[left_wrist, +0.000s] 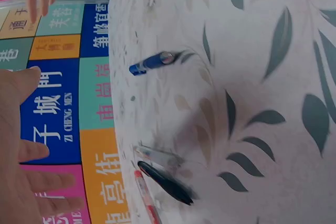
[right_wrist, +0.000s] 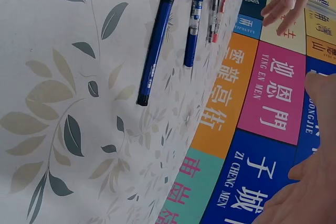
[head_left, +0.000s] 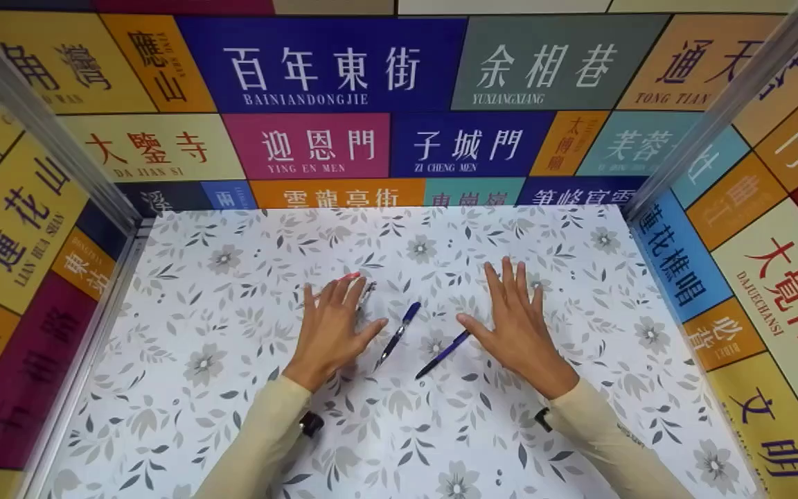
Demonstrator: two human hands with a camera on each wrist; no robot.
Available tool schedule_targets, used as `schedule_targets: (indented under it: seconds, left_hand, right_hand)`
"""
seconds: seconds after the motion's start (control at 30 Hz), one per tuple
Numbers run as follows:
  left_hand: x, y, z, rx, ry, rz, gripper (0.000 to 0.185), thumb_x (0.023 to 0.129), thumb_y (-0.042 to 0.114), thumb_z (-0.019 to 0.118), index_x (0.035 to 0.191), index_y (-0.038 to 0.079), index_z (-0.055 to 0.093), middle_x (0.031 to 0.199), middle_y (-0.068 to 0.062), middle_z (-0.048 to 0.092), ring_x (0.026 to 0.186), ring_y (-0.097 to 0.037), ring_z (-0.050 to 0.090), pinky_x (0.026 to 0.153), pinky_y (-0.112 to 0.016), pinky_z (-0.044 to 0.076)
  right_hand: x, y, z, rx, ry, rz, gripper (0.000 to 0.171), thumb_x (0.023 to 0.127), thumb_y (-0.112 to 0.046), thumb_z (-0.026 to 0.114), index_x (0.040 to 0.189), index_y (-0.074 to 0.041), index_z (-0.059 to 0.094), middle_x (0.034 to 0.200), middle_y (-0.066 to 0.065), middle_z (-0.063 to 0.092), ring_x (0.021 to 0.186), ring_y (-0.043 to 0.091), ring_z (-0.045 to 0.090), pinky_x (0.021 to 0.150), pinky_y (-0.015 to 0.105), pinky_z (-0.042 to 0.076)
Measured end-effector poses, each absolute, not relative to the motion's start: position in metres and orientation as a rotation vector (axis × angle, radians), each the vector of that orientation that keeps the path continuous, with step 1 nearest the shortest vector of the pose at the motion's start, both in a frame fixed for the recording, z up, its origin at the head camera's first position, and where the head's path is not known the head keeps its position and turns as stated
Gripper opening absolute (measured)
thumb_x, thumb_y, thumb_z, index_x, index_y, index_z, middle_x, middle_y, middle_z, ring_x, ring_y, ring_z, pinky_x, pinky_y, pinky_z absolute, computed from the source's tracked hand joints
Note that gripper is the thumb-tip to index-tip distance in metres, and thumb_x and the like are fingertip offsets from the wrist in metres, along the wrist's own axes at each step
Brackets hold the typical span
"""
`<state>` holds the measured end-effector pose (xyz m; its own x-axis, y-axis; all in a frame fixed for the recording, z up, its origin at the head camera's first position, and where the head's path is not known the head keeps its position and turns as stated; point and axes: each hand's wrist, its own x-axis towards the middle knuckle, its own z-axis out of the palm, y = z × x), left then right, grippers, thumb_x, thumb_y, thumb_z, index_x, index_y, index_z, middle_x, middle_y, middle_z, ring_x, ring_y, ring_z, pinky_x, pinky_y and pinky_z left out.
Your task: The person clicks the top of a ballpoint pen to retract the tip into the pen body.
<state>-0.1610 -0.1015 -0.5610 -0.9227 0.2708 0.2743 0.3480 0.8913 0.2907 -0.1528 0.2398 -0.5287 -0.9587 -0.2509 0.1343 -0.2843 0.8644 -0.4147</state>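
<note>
Left hand point(head_left: 330, 326) and right hand point(head_left: 520, 326) lie flat, fingers spread, grasping nothing, on a leaf-patterned white counter point(head_left: 233, 388). Two slim blue plastic pens point(head_left: 399, 335) lie between them, mid-counter; colourful sign-covered walls point(head_left: 343, 69) surround.

Floral tabletop point(head_left: 233, 388); colourful sign-panel walls point(head_left: 316, 69) around.

Blue pens point(head_left: 399, 334) on grey-leaved white floral tablecloth point(head_left: 233, 416)

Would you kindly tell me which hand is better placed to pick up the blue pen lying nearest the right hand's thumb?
Probably the right hand: its thumb tip lies right beside the slim blue plastic pen. The left hand, flat on the floral tabletop, would have to cross the other blue pen.
</note>
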Motion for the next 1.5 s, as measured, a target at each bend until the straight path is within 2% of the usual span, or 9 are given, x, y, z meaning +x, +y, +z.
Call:
schedule_targets:
  seconds: [0.17,0.27,0.4,0.53,0.73,1.03,1.27,1.4,1.5]
  left_hand:
    - [-0.166,-0.110,-0.570,-0.556,-2.678,-0.617,0.069,0.100,0.045,0.076,0.154,0.005,0.059,0.154,-0.017,0.062,0.139,-0.043,0.058,0.118,-0.077,0.034]
    - [-0.168,-0.116,-0.576,-0.587,-2.611,-0.678,0.066,0.097,0.036,0.081,0.150,0.002,0.062,0.148,-0.019,0.065,0.134,-0.043,0.060,0.116,-0.068,0.043]
    - [-0.169,-0.123,-0.584,-0.601,-2.559,-0.744,0.061,0.096,0.031,0.083,0.145,-0.001,0.065,0.140,-0.021,0.068,0.129,-0.043,0.062,0.112,-0.059,0.047]
    - [-0.168,-0.129,-0.588,-0.607,-2.512,-0.820,0.054,0.096,0.029,0.083,0.138,-0.002,0.069,0.134,-0.020,0.070,0.127,-0.041,0.063,0.111,-0.058,0.049]
    - [-0.168,-0.136,-0.594,-0.624,-2.481,-0.915,0.052,0.099,0.029,0.082,0.139,-0.002,0.069,0.136,-0.019,0.069,0.130,-0.039,0.063,0.114,-0.057,0.047]
    - [-0.170,-0.146,-0.607,-0.602,-2.501,-1.042,0.049,0.099,0.024,0.082,0.139,-0.003,0.069,0.138,-0.024,0.068,0.133,-0.040,0.061,0.117,-0.056,0.046]
    - [-0.174,-0.154,-0.620,-0.617,-2.474,-1.085,0.046,0.097,0.018,0.085,0.135,-0.003,0.071,0.133,-0.023,0.069,0.127,-0.038,0.063,0.110,-0.054,0.049]
    - [-0.175,-0.157,-0.626,-0.604,-2.475,-1.116,0.044,0.095,0.012,0.085,0.133,-0.004,0.071,0.130,-0.021,0.069,0.125,-0.038,0.063,0.110,-0.054,0.049]
    - [-0.177,-0.159,-0.629,-0.587,-2.469,-1.151,0.043,0.094,0.010,0.085,0.132,-0.004,0.072,0.131,-0.022,0.069,0.126,-0.039,0.063,0.112,-0.053,0.048]
  right_hand:
    - [-0.152,0.243,-0.530,0.421,-2.813,0.795,0.089,0.107,-0.050,0.070,0.173,-0.006,0.030,0.180,0.022,0.021,0.168,0.046,0.013,0.128,0.075,0.013]
    - [-0.151,0.244,-0.531,0.424,-2.699,0.845,0.080,0.105,-0.037,0.076,0.168,-0.001,0.041,0.173,0.024,0.038,0.164,0.046,0.028,0.126,0.073,0.025]
    - [-0.150,0.244,-0.534,0.427,-2.553,0.873,0.069,0.101,-0.025,0.082,0.158,0.003,0.054,0.158,0.029,0.056,0.151,0.048,0.049,0.116,0.069,0.042]
    - [-0.149,0.244,-0.536,0.435,-2.448,0.898,0.059,0.099,-0.018,0.084,0.149,0.003,0.062,0.147,0.027,0.064,0.137,0.045,0.061,0.108,0.064,0.051]
    - [-0.148,0.244,-0.540,0.461,-2.368,0.934,0.051,0.097,-0.010,0.084,0.143,0.002,0.066,0.136,0.020,0.071,0.127,0.038,0.067,0.102,0.055,0.054]
    - [-0.145,0.244,-0.549,0.437,-2.339,0.953,0.043,0.097,-0.007,0.083,0.138,-0.002,0.070,0.131,0.017,0.074,0.125,0.035,0.070,0.103,0.046,0.053]
    - [-0.143,0.243,-0.557,0.425,-2.339,1.025,0.040,0.097,-0.005,0.081,0.135,-0.001,0.072,0.132,0.016,0.075,0.124,0.034,0.071,0.105,0.031,0.052]
    - [-0.142,0.245,-0.562,0.415,-2.337,1.095,0.037,0.098,-0.004,0.080,0.134,0.001,0.072,0.130,0.015,0.076,0.122,0.032,0.071,0.102,0.035,0.055]
    - [-0.142,0.247,-0.565,0.415,-2.314,1.153,0.036,0.099,-0.002,0.079,0.134,0.001,0.072,0.129,0.014,0.076,0.121,0.031,0.072,0.102,0.029,0.055]
